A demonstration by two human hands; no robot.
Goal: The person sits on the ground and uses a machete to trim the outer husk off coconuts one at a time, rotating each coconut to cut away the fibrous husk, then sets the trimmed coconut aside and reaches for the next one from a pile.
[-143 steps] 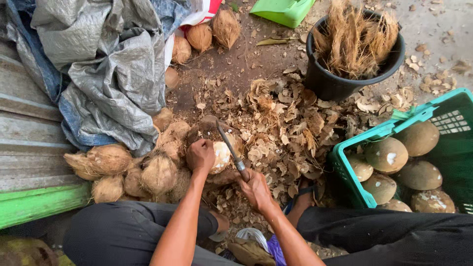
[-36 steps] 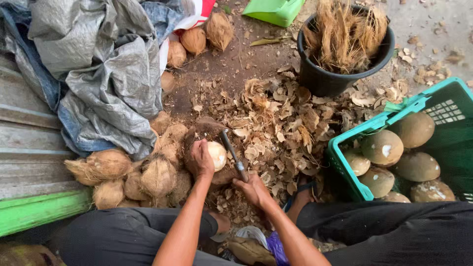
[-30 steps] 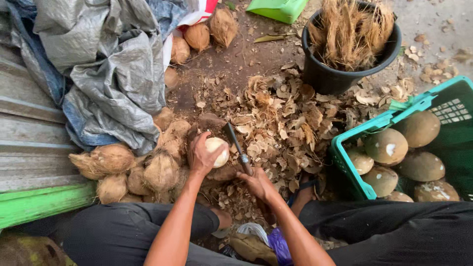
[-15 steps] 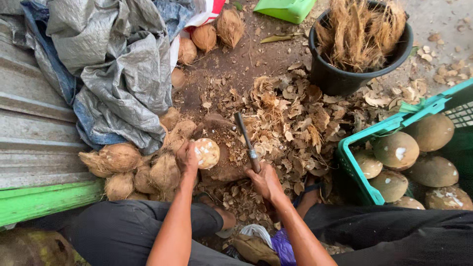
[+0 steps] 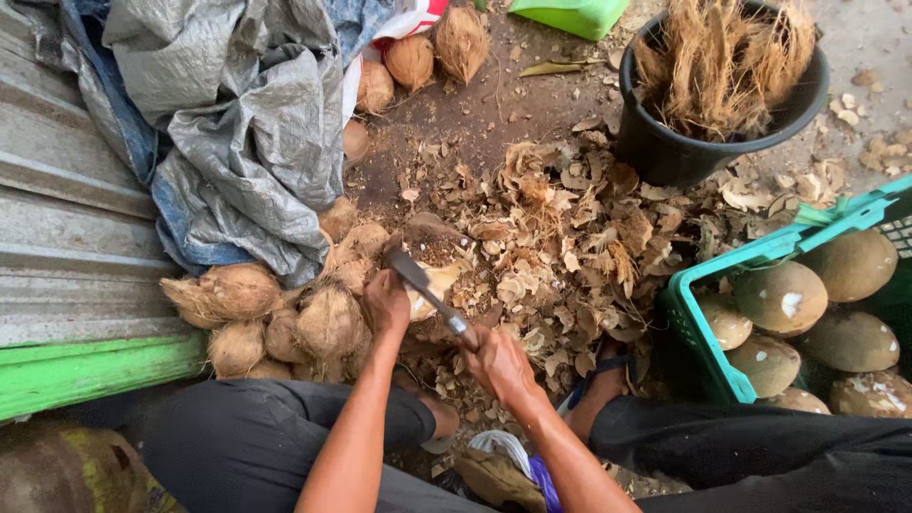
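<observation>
Pale coconut (image 5: 435, 285) — against left hand (image 5: 385, 302), under knife (image 5: 424, 288).

Working space is tight. The left hand (image 5: 385, 302) is hemmed on its outer side by a heap of husked coconuts (image 5: 285, 318), touching it or nearly so, with a grey tarp (image 5: 237, 142) and a metal sheet (image 5: 57, 247) behind. The right hand (image 5: 499, 366) has a litter of husk chips (image 5: 570, 247) ahead, low and passable. Further right, the green crate (image 5: 703, 332) wall blocks sideways movement near the knee. A black bucket (image 5: 684, 152) stands well ahead. Bare ground (image 5: 475, 104) between tarp and bucket offers an open lane forward.
</observation>
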